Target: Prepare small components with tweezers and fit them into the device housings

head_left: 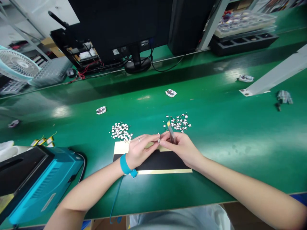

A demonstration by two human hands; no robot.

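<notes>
My left hand (142, 150), with a ring and a teal wrist strap (125, 164), pinches a small white part (159, 140) at its fingertips. My right hand (181, 147) meets it there, thumb and forefinger at the same part, while grey tweezers (171, 132) with a yellow end are held within its fingers. Below both hands lies a black sheet with pale yellow edges (165, 161). Beyond the sheet are two piles of small white parts, a left pile (120, 131) and a right pile (179, 123).
A teal machine (55, 179) stands at the left, beside yellow parts (42, 141). White-rimmed pieces (171, 93) are spaced across the green bench (211, 108). At the back are a monitor (120, 22), a fan (20, 65) and trays (244, 43). A grey post (278, 72) rises at the right.
</notes>
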